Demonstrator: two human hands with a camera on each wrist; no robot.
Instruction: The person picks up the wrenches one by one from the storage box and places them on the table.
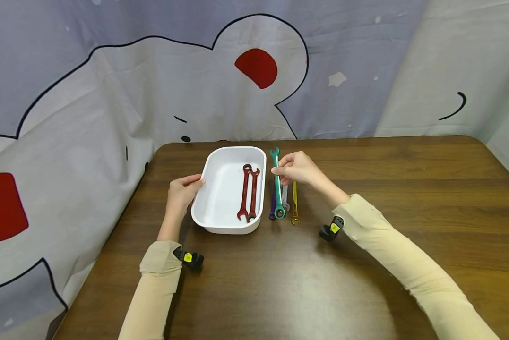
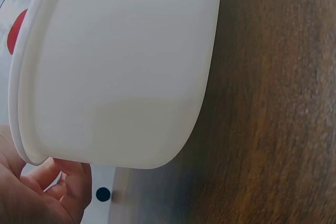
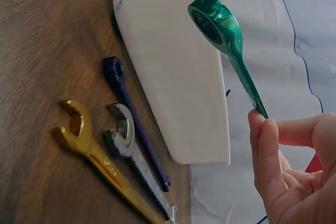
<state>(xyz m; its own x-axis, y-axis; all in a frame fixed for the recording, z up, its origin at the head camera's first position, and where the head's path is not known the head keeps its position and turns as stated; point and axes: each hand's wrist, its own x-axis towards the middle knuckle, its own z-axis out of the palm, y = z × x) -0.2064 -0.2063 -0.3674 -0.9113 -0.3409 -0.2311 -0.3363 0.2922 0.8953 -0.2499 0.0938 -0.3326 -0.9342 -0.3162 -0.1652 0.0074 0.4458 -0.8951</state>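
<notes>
My right hand (image 1: 297, 168) pinches a green wrench (image 1: 277, 189) by its shaft, holding it above the table just right of the white bin (image 1: 216, 198). In the right wrist view the green wrench's ring end (image 3: 218, 24) points up, away from the fingers. Two red wrenches (image 1: 244, 191) lie side by side in the bin's right half. With thumb and fingers my left hand (image 1: 181, 194) grips the bin's left rim. Beneath the right hand lie a purple wrench (image 3: 134, 114), a silver wrench (image 3: 134, 150) and a gold wrench (image 3: 100, 161), partly hidden in the head view.
The brown wooden table (image 1: 254, 288) carries everything. Behind it hangs a printed curtain (image 1: 173, 85), close to the table's back edge. The gold wrench (image 1: 295, 203) lies rightmost of the loose wrenches. A small black camera is strapped to each wrist.
</notes>
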